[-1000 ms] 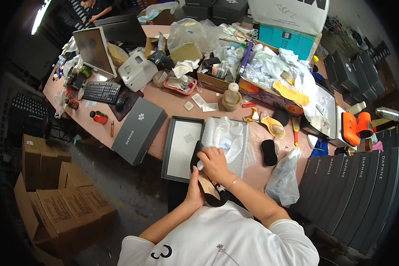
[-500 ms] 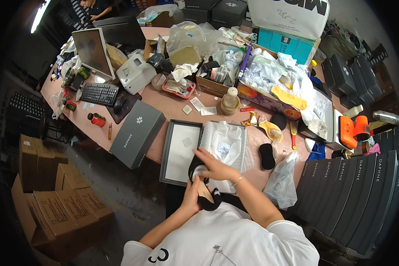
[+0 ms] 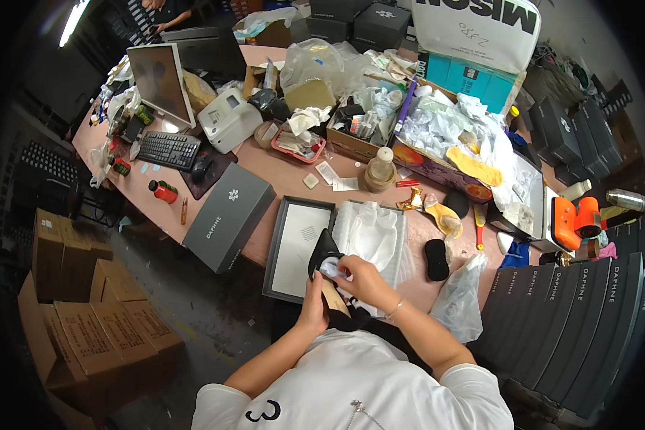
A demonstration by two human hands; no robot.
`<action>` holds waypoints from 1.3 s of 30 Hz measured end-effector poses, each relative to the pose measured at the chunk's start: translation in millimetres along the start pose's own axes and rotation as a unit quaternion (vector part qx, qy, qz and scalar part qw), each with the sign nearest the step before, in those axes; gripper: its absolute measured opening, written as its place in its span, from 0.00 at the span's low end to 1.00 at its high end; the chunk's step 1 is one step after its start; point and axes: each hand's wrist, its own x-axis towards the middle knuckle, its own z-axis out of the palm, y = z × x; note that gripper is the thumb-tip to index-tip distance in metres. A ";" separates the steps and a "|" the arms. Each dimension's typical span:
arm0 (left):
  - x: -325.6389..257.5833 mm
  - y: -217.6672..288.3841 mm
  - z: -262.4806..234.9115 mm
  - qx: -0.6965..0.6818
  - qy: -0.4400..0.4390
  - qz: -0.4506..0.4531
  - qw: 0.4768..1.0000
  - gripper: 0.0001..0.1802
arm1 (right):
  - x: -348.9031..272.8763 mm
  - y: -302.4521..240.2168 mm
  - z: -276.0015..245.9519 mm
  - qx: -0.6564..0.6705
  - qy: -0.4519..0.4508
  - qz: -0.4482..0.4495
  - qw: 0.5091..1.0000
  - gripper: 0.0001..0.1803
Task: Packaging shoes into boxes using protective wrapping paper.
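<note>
Left hand (image 3: pixel 314 309): fingers curled around the lower part of a black shoe (image 3: pixel 327 252), gripping it from below.
Right hand (image 3: pixel 365 281): fingers bent and pinched on a white wad of paper (image 3: pixel 332 268), pressed at the shoe's opening.
Shoe: held just above the near table edge, toe toward 12 o'clock.
Open box (image 3: pixel 371 231): just beyond the hands at 12 o'clock, lined with white tissue.
Box lid (image 3: pixel 294 244): at 10 o'clock from the hands, lying flat beside the box.
Grey box (image 3: pixel 229 215): further at 10 o'clock, overhanging the table edge.
Black insole (image 3: pixel 436 259): at 2 o'clock, well apart.
</note>
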 end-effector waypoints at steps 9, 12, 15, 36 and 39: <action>-6.7 -24.6 -8.5 0.020 0.004 -0.001 1.000 0.24 | -22.0 14.0 24.6 -0.150 0.047 -0.133 0.979 0.12; -12.6 -15.9 2.5 0.044 0.022 -0.022 0.999 0.22 | -24.4 14.3 25.6 -0.120 0.053 -0.120 0.984 0.14; -14.9 -23.7 1.8 0.051 0.022 -0.030 0.998 0.22 | -24.7 7.3 11.8 -0.026 -0.052 0.024 0.998 0.19; 55.6 45.3 -14.5 0.301 0.065 0.184 0.933 0.35 | -157.1 70.5 -117.4 -0.235 0.263 0.272 0.895 0.45; 59.6 56.0 -9.2 0.463 -0.013 0.295 0.836 0.34 | -248.7 156.3 -101.4 -0.266 0.211 0.473 0.813 0.31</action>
